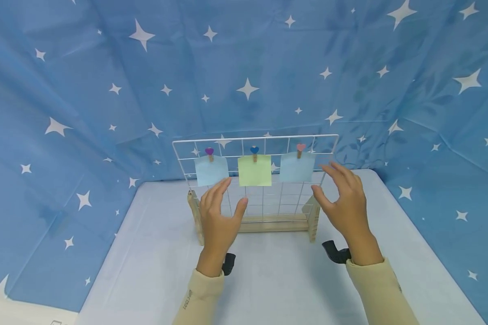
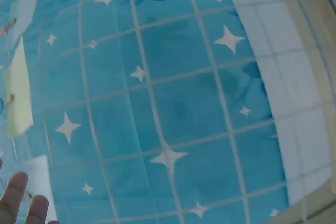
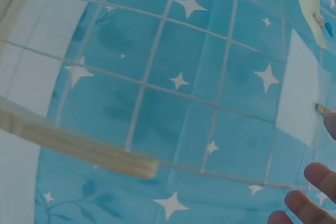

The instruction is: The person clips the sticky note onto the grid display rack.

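A white wire grid (image 1: pixel 262 203) stands upright in a wooden base (image 1: pixel 274 225). Three paper notes hang on it: a blue note (image 1: pixel 211 172) at left, a green note (image 1: pixel 255 174) in the middle and another blue note (image 1: pixel 297 169) at right. Small wooden pegs hold them, topped with a purple heart (image 1: pixel 209 151), a blue heart (image 1: pixel 254 149) and a pink heart (image 1: pixel 301 147). My left hand (image 1: pixel 221 219) is in front of the left blue note, fingers spread and holding nothing. Near the grid's right edge, my right hand (image 1: pixel 345 203) hovers with thumb and fingers apart, also holding nothing.
The grid stands on a white table (image 1: pixel 158 253) against a blue curtain (image 1: pixel 248 54) with white stars. Black wrist straps show at both wrists, below beige sleeves (image 1: pixel 205 291). A pale object (image 1: pixel 24 311) lies at the lower left edge.
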Available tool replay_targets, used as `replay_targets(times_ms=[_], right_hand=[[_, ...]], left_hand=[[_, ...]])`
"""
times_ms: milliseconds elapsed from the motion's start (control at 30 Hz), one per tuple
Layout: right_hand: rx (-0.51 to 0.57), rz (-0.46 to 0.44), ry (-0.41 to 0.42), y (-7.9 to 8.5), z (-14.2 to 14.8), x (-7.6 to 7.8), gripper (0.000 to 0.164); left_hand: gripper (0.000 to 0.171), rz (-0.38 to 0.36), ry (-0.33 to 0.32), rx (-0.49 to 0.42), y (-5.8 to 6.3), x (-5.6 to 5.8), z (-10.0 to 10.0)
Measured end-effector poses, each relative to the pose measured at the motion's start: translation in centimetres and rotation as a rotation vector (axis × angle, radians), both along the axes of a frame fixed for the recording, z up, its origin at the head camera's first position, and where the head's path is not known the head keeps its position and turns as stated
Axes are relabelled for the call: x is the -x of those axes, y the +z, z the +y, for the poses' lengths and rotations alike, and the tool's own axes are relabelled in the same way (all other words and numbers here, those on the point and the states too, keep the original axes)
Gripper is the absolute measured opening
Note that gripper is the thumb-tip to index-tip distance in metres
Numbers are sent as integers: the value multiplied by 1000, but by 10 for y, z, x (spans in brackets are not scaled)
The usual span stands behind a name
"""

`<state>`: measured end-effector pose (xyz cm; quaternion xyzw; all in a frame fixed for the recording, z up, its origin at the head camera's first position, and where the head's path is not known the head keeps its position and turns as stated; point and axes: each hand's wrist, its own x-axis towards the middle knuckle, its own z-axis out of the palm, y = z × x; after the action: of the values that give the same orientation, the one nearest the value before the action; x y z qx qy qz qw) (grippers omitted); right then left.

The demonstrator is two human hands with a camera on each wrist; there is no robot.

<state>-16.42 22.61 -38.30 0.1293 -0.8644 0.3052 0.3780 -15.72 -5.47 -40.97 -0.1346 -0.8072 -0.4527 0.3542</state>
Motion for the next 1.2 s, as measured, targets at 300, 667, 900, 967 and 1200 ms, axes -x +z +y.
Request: replay_targets(times_ms=[300, 667, 900, 967, 1200], right_hand=[[-44, -98, -31, -29, 13, -12, 67], [-158, -313, -67, -68, 25, -30, 93], [-236, -417, -113, -88, 32, -42, 104], [-248, -449, -116, -94, 33, -44, 104], [-290, -591, -133, -116, 37, -51, 102]], left_hand=[[88, -138, 138, 161, -28, -11, -41], [105, -340, 249, 408, -64, -31, -86], [112, -434, 271, 521, -84, -41, -105], [111, -467, 274, 557, -90, -44, -109], [110, -561, 261, 635, -109, -51, -119]])
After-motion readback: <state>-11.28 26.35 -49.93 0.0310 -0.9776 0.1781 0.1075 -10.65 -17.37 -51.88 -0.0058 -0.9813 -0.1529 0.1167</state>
